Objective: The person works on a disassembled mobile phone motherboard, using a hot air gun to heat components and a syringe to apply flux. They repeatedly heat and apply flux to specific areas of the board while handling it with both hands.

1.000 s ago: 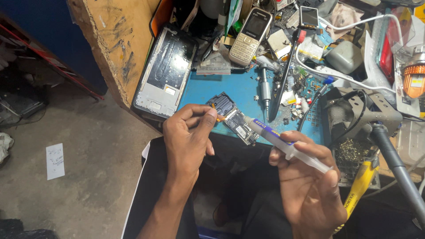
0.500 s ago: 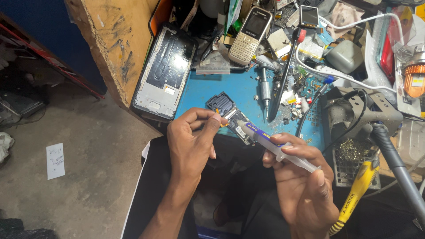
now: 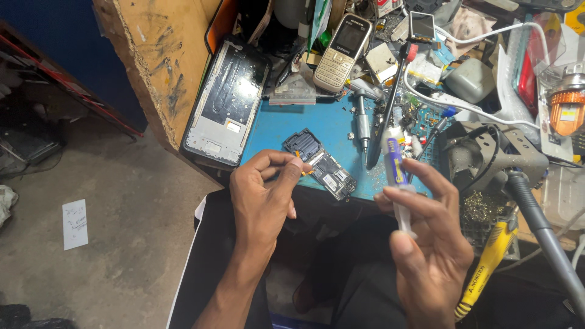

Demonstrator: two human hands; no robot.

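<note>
My left hand [image 3: 263,198] pinches a small orange flex part [image 3: 300,163] at the end of a dark phone circuit board [image 3: 321,164] that lies on the blue mat [image 3: 286,127]. My right hand [image 3: 426,237] grips a syringe [image 3: 397,176] with a blue label, held nearly upright, thumb on the plunger, its tip pointing away from me and off the board. The syringe sits to the right of the board, apart from it.
A stripped phone frame [image 3: 226,100] leans at the mat's left. A keypad phone [image 3: 342,44], a screwdriver [image 3: 362,125], tweezers, small parts and white cables crowd the back. A soldering stand [image 3: 499,152] and a yellow tool [image 3: 487,268] are at the right. Wooden bench edge [image 3: 152,67] left.
My right hand has swung the syringe from lying across the board to nearly upright, lifting its tip off the board and shifting right. My left hand stays pinched on the board's end.
</note>
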